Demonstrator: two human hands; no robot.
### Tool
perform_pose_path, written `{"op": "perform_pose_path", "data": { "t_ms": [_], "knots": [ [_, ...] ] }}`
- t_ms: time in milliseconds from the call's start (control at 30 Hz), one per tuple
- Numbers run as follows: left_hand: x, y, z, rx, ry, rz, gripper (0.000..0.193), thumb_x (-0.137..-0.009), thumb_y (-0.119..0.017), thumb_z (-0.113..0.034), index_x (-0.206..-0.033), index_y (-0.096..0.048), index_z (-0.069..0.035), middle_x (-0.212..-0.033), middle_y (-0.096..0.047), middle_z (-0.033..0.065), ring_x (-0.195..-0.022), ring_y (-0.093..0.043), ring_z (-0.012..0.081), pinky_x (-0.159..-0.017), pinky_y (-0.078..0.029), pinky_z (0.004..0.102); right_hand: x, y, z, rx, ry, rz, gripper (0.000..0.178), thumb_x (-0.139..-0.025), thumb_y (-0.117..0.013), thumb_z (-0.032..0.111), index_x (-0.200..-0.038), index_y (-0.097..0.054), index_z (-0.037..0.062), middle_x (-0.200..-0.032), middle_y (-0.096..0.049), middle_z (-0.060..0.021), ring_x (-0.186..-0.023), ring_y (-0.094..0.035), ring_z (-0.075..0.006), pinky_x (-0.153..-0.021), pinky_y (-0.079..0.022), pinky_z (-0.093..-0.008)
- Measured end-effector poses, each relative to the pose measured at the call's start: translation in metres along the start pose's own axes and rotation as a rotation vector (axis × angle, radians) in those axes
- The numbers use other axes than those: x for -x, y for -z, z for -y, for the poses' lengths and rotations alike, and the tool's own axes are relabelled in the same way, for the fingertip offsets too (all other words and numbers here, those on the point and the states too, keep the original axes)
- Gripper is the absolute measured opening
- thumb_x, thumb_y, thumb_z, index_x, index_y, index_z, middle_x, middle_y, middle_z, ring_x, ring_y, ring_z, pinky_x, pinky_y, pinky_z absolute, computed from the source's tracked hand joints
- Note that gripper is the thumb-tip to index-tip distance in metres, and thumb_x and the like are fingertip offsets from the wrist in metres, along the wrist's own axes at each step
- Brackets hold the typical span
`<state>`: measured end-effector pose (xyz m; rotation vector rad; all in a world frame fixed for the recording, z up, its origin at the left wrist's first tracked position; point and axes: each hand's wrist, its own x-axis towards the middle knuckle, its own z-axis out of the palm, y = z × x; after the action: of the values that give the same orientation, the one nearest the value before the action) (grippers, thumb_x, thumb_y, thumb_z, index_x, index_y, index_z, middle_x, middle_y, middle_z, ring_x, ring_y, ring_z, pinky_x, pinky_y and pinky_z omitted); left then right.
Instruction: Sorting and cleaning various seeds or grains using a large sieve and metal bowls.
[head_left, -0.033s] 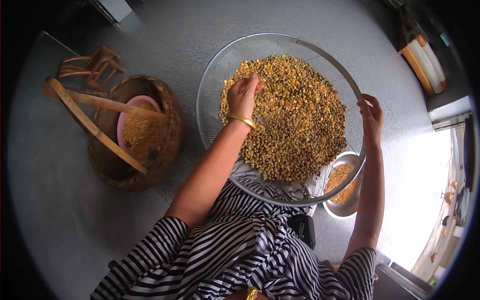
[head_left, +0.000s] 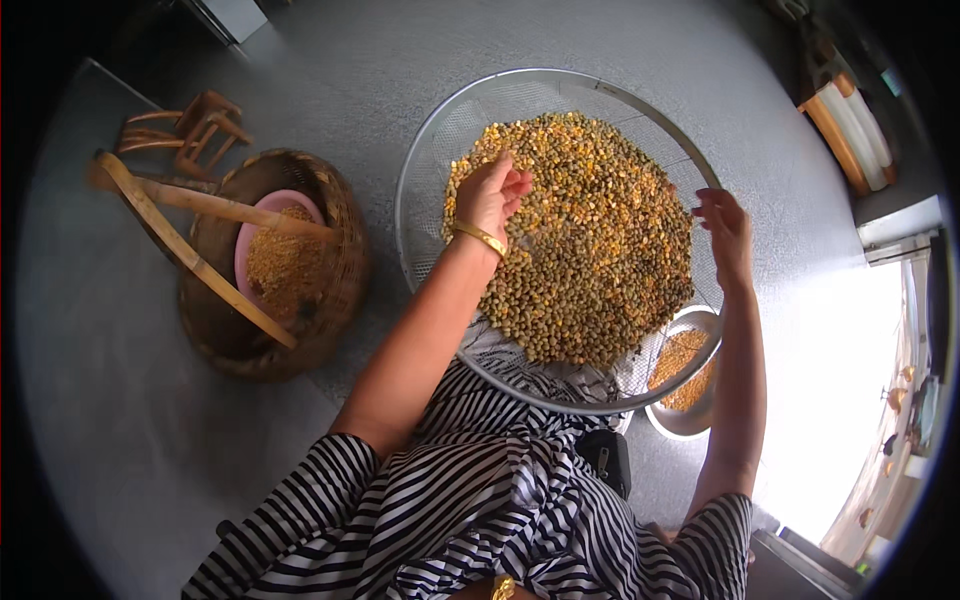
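Observation:
A round metal mesh sieve [head_left: 419, 165] lies across my lap, heaped with dried beans or grains [head_left: 585, 265] in green, brown and yellow. Over the left part of the heap is my left hand [head_left: 488, 200], a gold bangle on its wrist. Its fingers are loosely bent and parted, and I see nothing held in them. At the sieve's right rim, my right hand [head_left: 728, 228] has its bent fingers apart and reaching in over the edge. Whether they touch the rim or the mesh is unclear.
To the left stands a woven basket [head_left: 345, 255] with a bamboo handle [head_left: 225, 280], holding a pink bowl [head_left: 243, 250] of yellowish bits. A small wooden chair [head_left: 205, 130] is behind it. Below the sieve's right edge sits a metal bowl [head_left: 690, 425] of yellow grains.
My left hand's fingers have loosened and spread from a tighter curl. My right hand has shifted slightly left, its fingers now further inside the sieve's rim.

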<state>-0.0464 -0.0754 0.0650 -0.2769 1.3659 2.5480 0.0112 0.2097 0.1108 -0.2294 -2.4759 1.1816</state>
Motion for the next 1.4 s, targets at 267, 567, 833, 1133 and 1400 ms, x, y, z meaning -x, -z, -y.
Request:
{"op": "perform_pose_path", "data": {
  "t_ms": [267, 567, 833, 1133, 1400],
  "knots": [
    [0.012, -0.011, 0.016, 0.353, 0.455, 0.003, 0.015, -0.077, -0.052, -0.009, -0.09, -0.044, -0.008, -0.091, -0.05, 0.0104, -0.089, -0.049, 0.022, -0.08, -0.038, 0.0378, 0.01, -0.123, -0.003, 0.428, 0.306, 0.225, 0.004, -0.07, -0.054, 0.012, -0.073, -0.057, 0.0105, -0.07, -0.058, -0.0062, -0.06, -0.056, -0.0236, -0.052, -0.045, -0.0332],
    [0.009, -0.01, 0.04, 0.359, 0.479, -0.039, 0.028, -0.068, -0.066, -0.013, -0.088, -0.046, -0.013, -0.079, -0.053, 0.0036, -0.077, -0.052, 0.0169, -0.069, -0.041, 0.031, 0.023, -0.15, -0.017, 0.369, 0.242, 0.213, 0.011, -0.068, -0.056, 0.015, -0.071, -0.052, 0.0055, -0.071, -0.055, -0.008, -0.062, -0.054, -0.0262, -0.054, -0.043, -0.0347],
    [-0.003, 0.002, 0.042, 0.637, 0.384, -0.075, 0.016, -0.077, -0.055, -0.013, -0.085, -0.051, -0.001, -0.083, -0.053, 0.0098, -0.069, -0.054, 0.0166, -0.071, -0.046, 0.0311, 0.013, -0.137, -0.031, 0.145, 0.25, 0.229, 0.007, -0.071, -0.055, 0.009, -0.073, -0.051, 0.0029, -0.068, -0.057, -0.0108, -0.058, -0.055, -0.0266, -0.052, -0.044, -0.0314],
    [0.0, -0.008, 0.059, 0.43, 0.553, -0.026, 0.02, -0.082, -0.042, -0.011, -0.096, -0.047, 0.002, -0.092, -0.052, 0.0148, -0.086, -0.053, 0.0217, -0.074, -0.046, 0.0321, 0.02, -0.125, 0.018, -0.536, -0.044, 0.506, 0.014, -0.078, -0.049, 0.01, -0.084, -0.055, 0.0004, -0.065, -0.056, -0.0027, -0.055, -0.051, -0.0065, -0.051, -0.041, -0.0203],
    [0.0, -0.008, 0.059, 0.469, 0.578, -0.112, 0.02, -0.083, -0.04, -0.012, -0.091, -0.05, 0.003, -0.086, -0.052, 0.0123, -0.078, -0.053, 0.0185, -0.072, -0.046, 0.029, 0.007, -0.115, -0.03, 0.272, 0.291, 0.08, 0.007, -0.071, -0.052, 0.012, -0.073, -0.057, 0.007, -0.069, -0.059, -0.009, -0.059, -0.056, -0.0259, -0.054, -0.045, -0.0328]
  ]
}}
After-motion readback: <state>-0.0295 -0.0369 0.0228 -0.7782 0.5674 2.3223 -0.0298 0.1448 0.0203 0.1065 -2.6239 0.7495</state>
